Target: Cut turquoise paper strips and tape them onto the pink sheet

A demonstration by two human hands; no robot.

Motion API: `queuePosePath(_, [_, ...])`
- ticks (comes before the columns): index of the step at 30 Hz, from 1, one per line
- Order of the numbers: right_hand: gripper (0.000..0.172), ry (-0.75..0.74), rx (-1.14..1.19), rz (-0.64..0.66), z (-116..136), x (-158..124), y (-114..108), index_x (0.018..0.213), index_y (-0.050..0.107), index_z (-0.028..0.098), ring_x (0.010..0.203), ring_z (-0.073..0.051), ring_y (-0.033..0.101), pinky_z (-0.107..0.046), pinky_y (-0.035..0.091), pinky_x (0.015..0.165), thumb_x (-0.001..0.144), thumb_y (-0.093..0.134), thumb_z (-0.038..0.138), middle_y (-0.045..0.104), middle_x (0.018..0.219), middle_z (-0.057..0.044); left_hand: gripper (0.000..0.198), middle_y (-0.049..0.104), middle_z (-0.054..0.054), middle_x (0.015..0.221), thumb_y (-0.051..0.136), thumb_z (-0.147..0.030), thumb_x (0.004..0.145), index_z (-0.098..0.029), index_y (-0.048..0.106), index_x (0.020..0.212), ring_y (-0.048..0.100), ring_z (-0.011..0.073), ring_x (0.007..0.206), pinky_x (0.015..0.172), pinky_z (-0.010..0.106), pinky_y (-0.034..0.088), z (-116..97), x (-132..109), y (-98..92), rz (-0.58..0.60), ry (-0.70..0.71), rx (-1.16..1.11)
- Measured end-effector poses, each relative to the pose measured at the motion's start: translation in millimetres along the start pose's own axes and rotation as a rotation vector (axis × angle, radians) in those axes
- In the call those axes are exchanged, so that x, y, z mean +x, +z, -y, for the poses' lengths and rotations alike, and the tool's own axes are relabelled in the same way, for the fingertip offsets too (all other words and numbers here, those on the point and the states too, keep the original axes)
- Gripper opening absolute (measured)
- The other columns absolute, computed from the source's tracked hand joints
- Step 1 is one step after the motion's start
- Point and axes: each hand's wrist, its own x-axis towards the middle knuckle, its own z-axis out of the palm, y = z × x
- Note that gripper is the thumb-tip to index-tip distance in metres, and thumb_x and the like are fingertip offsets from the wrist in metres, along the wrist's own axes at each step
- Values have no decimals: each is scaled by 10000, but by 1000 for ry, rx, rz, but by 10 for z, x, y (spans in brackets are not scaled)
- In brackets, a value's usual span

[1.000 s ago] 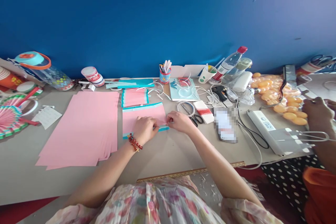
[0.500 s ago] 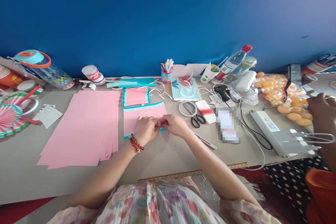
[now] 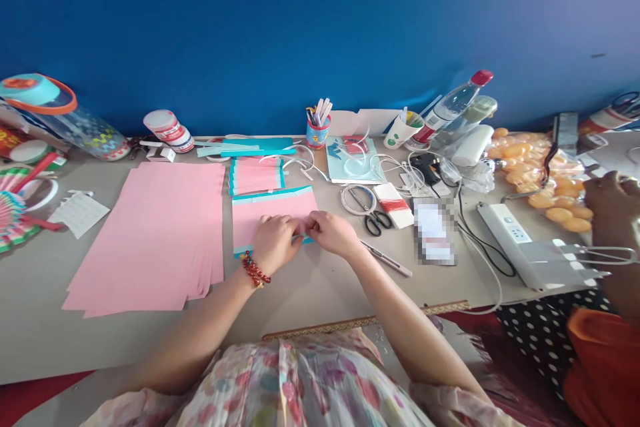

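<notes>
A pink sheet (image 3: 247, 220) with teal bands along its far and near edges lies flat before me. My left hand (image 3: 276, 240), with a red bead bracelet at the wrist, rests over its near edge, fingers pinched. Close beside it, my right hand (image 3: 331, 232) is pinched too, fingertips almost meeting the left ones near the sheet's right end. What sits between the fingertips is too small and covered to make out. Just beyond lies a pleated pink piece with teal edges (image 3: 257, 175). A stack of larger pink paper (image 3: 150, 240) is to the left.
Black-handled scissors (image 3: 378, 223), a utility knife (image 3: 387, 259), a card wound with red thread (image 3: 394, 205) and a phone (image 3: 434, 232) lie to the right. Farther right are a power strip (image 3: 515, 240), orange balls in plastic (image 3: 560, 180) and another person's hand (image 3: 613, 203).
The view has shifted slightly. Both hands stay pinched together at nearly the same spot on the sheet's near edge.
</notes>
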Motion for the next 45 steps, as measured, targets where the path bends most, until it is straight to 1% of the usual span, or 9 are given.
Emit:
queuePosePath(6, [105, 9, -34, -30, 31, -26, 42, 872, 610, 212, 841, -170, 593, -247, 319, 623, 822, 543, 148, 683, 929, -31, 88, 688, 34, 843, 608, -281, 873, -215, 633, 820, 645, 230, 885, 817, 367, 392, -13, -12, -24, 10, 3, 1])
queuePosePath(14, [88, 15, -67, -54, 25, -12, 86, 870, 593, 204, 868, -189, 592, -261, 313, 637, 827, 533, 155, 681, 935, -49, 80, 680, 36, 842, 604, -272, 880, -213, 635, 836, 643, 234, 894, 822, 360, 392, -12, -17, -10, 1, 12, 0])
queuePosePath(22, [91, 16, -84, -68, 34, -18, 100, 866, 589, 209, 871, -193, 598, -264, 319, 633, 820, 541, 146, 687, 941, -46, 91, 692, 36, 861, 597, -271, 899, -211, 619, 833, 644, 227, 908, 811, 363, 378, -24, -15, -38, 25, 7, 17])
queuePosePath(30, [88, 12, -95, -98, 40, -34, 130, 871, 587, 214, 866, -204, 595, -271, 314, 626, 830, 535, 155, 690, 939, -50, 84, 706, 34, 877, 600, -241, 898, -213, 608, 820, 638, 233, 929, 810, 365, 373, -65, -42, -38, 23, -2, 12])
queuePosePath(37, [50, -23, -95, -147, -2, -56, 172, 854, 568, 217, 836, -202, 578, -276, 315, 635, 836, 552, 172, 679, 908, -40, 58, 704, 42, 883, 595, -226, 895, -210, 609, 841, 637, 238, 919, 814, 367, 382, -59, -68, -46, 28, 18, 19])
queuePosePath(41, [51, -58, -96, -195, -16, -113, 225, 869, 559, 214, 848, -204, 559, -281, 336, 695, 857, 537, 170, 667, 916, -43, 38, 696, 44, 900, 591, -217, 892, -207, 603, 858, 631, 239, 940, 824, 373, 387, -65, -77, -50, 27, 23, 37])
queuePosePath(45, [83, -55, -105, -255, 2, -190, 319, 910, 555, 203, 882, -227, 528, -304, 342, 783, 922, 473, 193, 649, 956, -73, 39, 693, 58, 912, 595, -212, 887, -207, 594, 849, 625, 245, 955, 830, 380, 385, -86, -77, -50, 31, 10, 51])
